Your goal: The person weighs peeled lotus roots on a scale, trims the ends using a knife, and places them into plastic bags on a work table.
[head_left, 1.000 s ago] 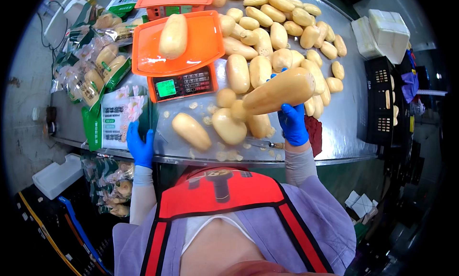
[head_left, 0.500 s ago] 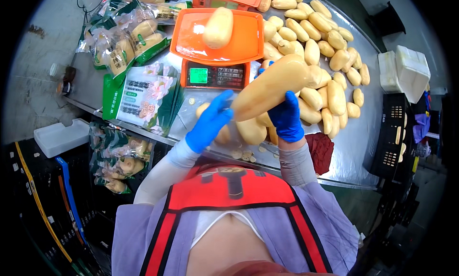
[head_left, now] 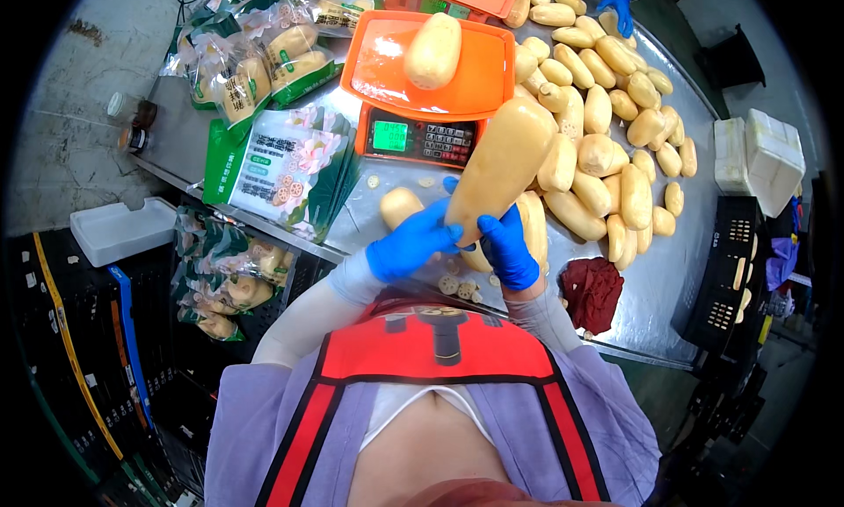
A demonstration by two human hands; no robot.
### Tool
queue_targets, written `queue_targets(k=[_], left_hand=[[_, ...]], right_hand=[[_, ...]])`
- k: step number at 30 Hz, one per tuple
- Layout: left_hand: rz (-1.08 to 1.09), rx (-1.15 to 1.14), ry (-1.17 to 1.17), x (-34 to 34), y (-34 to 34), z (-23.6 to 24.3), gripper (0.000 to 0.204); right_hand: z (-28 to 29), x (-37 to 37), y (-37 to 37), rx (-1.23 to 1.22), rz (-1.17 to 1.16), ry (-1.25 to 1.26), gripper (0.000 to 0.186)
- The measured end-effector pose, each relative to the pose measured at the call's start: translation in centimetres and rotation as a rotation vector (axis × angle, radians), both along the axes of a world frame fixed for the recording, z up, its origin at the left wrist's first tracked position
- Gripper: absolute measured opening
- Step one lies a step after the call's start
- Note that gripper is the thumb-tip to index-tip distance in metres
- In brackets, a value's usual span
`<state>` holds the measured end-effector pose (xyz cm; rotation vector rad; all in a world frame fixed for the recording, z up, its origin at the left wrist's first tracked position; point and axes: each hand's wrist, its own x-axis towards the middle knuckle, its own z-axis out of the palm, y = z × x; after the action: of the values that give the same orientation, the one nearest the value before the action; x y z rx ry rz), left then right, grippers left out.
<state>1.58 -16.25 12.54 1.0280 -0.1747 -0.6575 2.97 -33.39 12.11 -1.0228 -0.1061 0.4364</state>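
Observation:
A large peeled lotus root section (head_left: 505, 160) stands tilted in front of me, its top end leaning away to the right. My left hand (head_left: 413, 243), in a blue glove, closes on its lower end from the left. My right hand (head_left: 508, 254), also gloved in blue, grips the same end from the right, thumb lying along it. Beyond them is a scale (head_left: 422, 138) with a lit green display. Its orange tray (head_left: 378, 68) bears one shorter lotus root section (head_left: 433, 52). Another lotus root piece (head_left: 402, 206) lies just behind my left hand.
Many lotus roots (head_left: 637, 195) spread over the steel table (head_left: 664, 270) at right, beside a dark red cloth (head_left: 592, 294). Flat printed bags (head_left: 272, 169) and filled bags (head_left: 242, 90) lie left. A co-worker's blue-gloved hand (head_left: 618, 10) reaches in at the far right.
The lotus root swung from a flatter slant to a steeper one and came closer to me. My right hand shifted down to its lower end, and my left closed on it. A co-worker's hand appeared.

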Motion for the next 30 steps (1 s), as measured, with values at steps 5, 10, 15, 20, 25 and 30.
queue_targets(k=[5, 10, 15, 20, 25, 30], left_hand=[[-0.097, 0.22, -0.181, 2.7, 1.6, -2.6, 0.044], [0.488, 0.686, -0.648, 8.7, 2.8, -0.6, 0.052], [0.809, 1.045, -1.051, 15.5, 1.4, -0.8, 0.075], [0.712, 1.107, -0.974, 20.4, 1.4, -4.5, 0.085], [0.76, 0.403, -0.478, 21.4, 3.0, -4.2, 0.074], [0.774, 0.297, -0.203, 15.2, 5.4, 0.8, 0.065]], right_hand=[[0.0, 3.2, -1.5, -0.259, -0.226, -0.145, 0.066], [0.4, 7.9, -3.7, -0.408, -0.348, -0.158, 0.068], [-1.2, 9.8, -3.9, -0.411, -0.388, -0.177, 0.073], [-2.4, 11.5, -2.2, -0.599, -0.421, -0.351, 0.079], [-0.8, 13.4, -1.3, -0.735, -0.448, -0.386, 0.08], [-0.3, 16.2, 0.2, -0.936, -0.453, -0.462, 0.084]])
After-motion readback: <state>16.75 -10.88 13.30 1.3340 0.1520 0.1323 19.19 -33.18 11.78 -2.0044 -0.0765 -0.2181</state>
